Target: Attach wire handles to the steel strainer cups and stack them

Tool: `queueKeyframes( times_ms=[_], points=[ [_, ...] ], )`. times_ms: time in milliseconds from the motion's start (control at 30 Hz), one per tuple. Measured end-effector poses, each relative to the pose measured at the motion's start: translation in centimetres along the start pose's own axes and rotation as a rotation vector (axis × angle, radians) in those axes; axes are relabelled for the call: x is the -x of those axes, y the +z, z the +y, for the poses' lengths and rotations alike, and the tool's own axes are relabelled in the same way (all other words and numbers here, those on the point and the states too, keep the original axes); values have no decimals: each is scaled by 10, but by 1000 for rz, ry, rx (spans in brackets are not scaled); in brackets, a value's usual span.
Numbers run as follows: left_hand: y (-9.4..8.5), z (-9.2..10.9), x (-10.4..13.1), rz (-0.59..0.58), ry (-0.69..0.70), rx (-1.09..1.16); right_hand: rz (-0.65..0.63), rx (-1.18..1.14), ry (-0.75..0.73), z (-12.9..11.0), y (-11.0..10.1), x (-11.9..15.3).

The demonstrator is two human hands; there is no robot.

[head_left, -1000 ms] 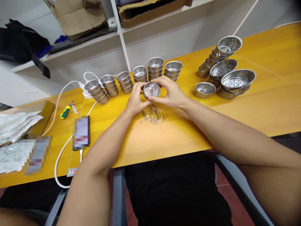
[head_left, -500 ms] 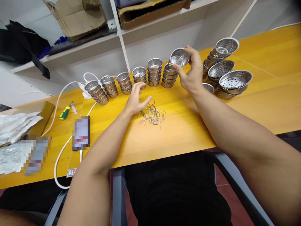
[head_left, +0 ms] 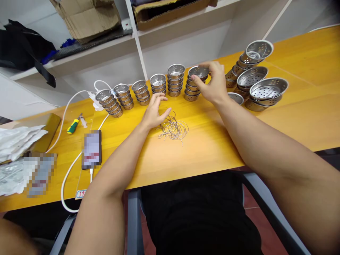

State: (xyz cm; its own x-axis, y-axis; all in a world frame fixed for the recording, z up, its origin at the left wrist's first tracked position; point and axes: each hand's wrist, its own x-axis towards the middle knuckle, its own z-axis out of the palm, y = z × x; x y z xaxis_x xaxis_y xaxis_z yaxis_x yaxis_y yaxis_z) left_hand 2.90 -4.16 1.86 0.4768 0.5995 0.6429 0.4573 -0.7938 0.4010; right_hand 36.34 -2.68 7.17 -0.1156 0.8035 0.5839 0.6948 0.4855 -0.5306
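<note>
My right hand (head_left: 214,84) grips the rim of a perforated metal strainer cup (head_left: 198,73), thumb at the near side and fingers at the far right. That cup sits on top of a stack of like cups (head_left: 191,95). My left hand (head_left: 154,112) is open, fingers apart and slightly curled, holding nothing. It hovers or rests just left of a loose heap of thin curved wires (head_left: 174,130). Behind it stands a shorter cup stack (head_left: 158,82), partly hidden by the fingers. A taller stack (head_left: 175,79) stands between my hands.
More cup stacks (head_left: 122,95) line the table's back left. Leaning stacks of cups (head_left: 268,90) crowd the right side. A phone (head_left: 91,150) on a white cable, a green screwdriver (head_left: 73,126) and plastic bags (head_left: 20,141) lie left. A white shelf (head_left: 186,49) borders the back.
My right hand has lowered the strainer cup from a tilted position above the stack down onto it, where it now sits nearly level. My left hand has hardly moved.
</note>
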Motion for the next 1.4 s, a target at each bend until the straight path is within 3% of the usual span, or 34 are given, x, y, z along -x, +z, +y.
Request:
queueKeyframes(
  times_ms=[200, 467, 567, 733, 967, 1067, 1233, 1400],
  points=[
    [-1, 2, 1, -21, -19, -11, 43, -66, 39, 6, 6, -2],
    [-2, 2, 0, -39, -10, -24, 55, 129, -24, -28, -11, 9],
    [-3, 3, 0, -49, -15, -31, -27, 145, -17, -27, -12, 10],
    [-2, 4, 1, -60, -31, -36, -152, 181, 71, -23, -8, 7],
    [-3, 4, 0, -70, -50, -32, -52, 203, 258, -54, -25, 9],
    [-2, 3, -1, -71, -53, -26, -107, 114, 335, -60, -25, 12],
    [-2, 3, -1, -68, -64, -21, -163, 85, 305, -60, -21, 13],
    [-3, 5, -1, -70, -70, -25, -112, 203, 324, -64, -41, 12]
  ],
)
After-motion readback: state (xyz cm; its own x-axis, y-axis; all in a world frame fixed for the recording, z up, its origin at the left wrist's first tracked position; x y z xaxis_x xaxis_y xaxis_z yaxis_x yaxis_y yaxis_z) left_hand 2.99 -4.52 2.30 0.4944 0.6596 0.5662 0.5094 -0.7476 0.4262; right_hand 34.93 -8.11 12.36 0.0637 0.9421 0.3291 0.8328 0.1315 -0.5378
